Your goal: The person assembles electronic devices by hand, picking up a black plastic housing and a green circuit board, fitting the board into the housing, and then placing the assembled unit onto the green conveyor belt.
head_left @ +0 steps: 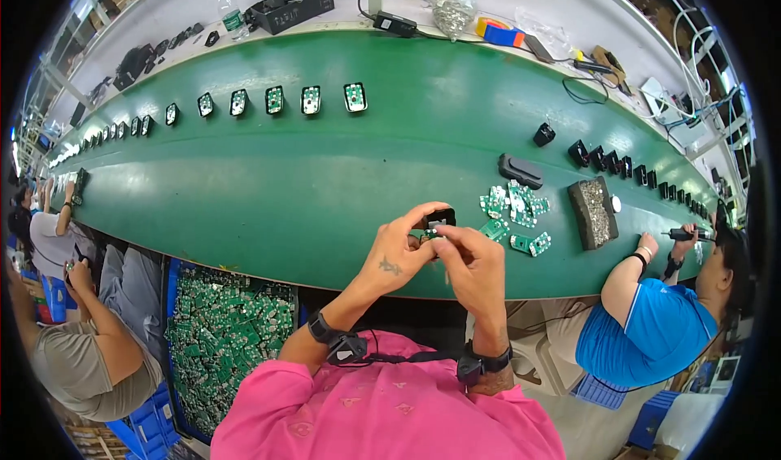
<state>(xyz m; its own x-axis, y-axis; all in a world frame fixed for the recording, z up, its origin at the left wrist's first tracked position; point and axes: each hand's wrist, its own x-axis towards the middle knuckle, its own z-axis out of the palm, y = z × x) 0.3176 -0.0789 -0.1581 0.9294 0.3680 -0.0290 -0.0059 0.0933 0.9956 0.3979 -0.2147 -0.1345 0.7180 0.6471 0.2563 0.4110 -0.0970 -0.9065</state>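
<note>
At the near edge of the green table, my left hand (392, 252) holds a small black plastic housing (442, 216) between thumb and fingers. Bits of a green circuit board (425, 234) show between my fingertips, just below the housing. My right hand (474, 266) is closed, thumb and forefinger pinched at this board; the fingers hide much of it. Just right of my hands lie several loose green circuit boards (521, 204), partly piled up. Behind them is a dark oblong case (521, 170).
A black box of small metal parts (594, 213) stands at the right. Housings with boards (311, 100) form a row far left; black housings (598, 158) line up right. A blue-rimmed bin of boards (232, 330) sits below the table edge. Co-workers sit on both sides, one in blue (651, 330).
</note>
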